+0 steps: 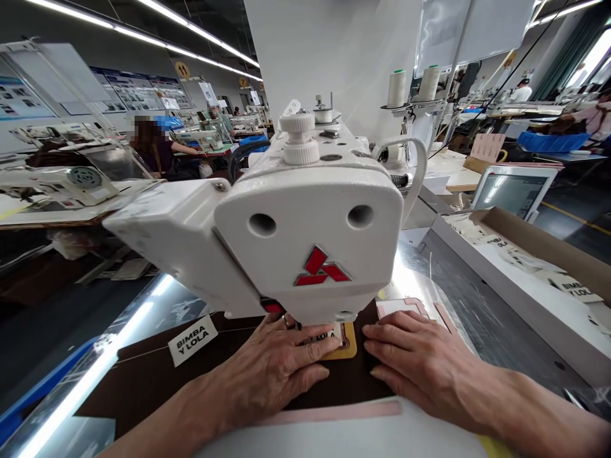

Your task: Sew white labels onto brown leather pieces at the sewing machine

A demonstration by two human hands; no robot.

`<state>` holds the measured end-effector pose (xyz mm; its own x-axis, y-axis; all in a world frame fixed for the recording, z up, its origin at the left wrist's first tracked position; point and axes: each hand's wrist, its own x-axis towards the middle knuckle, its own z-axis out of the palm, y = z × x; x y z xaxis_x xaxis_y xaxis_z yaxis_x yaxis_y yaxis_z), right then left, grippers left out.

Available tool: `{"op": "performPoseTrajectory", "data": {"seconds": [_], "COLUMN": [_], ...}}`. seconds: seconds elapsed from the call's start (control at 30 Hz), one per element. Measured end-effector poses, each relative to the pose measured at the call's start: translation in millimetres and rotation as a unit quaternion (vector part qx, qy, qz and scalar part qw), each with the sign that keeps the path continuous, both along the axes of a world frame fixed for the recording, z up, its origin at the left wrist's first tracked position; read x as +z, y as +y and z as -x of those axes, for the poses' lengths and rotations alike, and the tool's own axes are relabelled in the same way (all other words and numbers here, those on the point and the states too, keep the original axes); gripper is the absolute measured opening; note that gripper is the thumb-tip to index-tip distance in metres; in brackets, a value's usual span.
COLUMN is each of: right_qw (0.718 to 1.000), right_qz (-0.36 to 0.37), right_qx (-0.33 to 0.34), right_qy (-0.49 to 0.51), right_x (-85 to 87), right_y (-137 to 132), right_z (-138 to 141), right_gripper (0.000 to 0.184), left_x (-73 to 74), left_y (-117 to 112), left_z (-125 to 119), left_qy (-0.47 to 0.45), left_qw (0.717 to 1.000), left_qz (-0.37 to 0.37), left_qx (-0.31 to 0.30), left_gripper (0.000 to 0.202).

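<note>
Both hands lie flat, grasping nothing: left hand (274, 372) fingertips press the white label (328, 333) in its yellow frame (350, 346) beneath the sewing machine head (310, 242), nearer than right hand (420, 362) flat on brown leather (153, 375) just beside.

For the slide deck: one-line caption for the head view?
Both hands, left hand and right hand, press dark brown leather panel under white sewing machine head.

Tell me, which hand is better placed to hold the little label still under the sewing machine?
Probably the left hand: its fingertips already rest on the label in the yellow frame. The right hand lies flat on the brown fabric beside it.
</note>
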<state>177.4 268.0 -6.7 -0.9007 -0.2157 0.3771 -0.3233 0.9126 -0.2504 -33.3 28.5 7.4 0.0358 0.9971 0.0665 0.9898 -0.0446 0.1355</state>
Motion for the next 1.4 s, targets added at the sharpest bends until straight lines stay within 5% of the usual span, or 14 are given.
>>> {"op": "performPoseTrajectory", "data": {"seconds": [0.27,0.57,0.77,1.07,1.4], "right_qw": [1.0,1.0,0.999,0.999,0.999], "right_qz": [-0.003,-0.006,-0.011,-0.016,-0.027], "right_qx": [0.001,-0.007,-0.01,-0.014,-0.02], "right_qy": [-0.031,-0.02,-0.036,-0.032,-0.024], "right_x": [-1.2,-2.3,0.7,1.2,22.1], "right_y": [9,16,13,12,19], "right_z": [2,3,2,0,-5], "right_gripper": [0.031,0.034,0.033,0.031,0.026], "left_x": [-6.4,4.9,7.1,-2.0,-0.8], "left_y": [5,10,10,5,-44], "left_z": [10,7,0,0,7], "left_qy": [-0.012,-0.031,-0.028,-0.035,0.033], "left_qw": [0.999,0.995,0.998,0.998,0.991], "left_qz": [0.024,0.066,0.009,0.026,-0.06], "left_qx": [0.037,0.065,0.051,0.053,0.115], "left_gripper": [0.05,0.048,0.049,0.053,0.053]}}
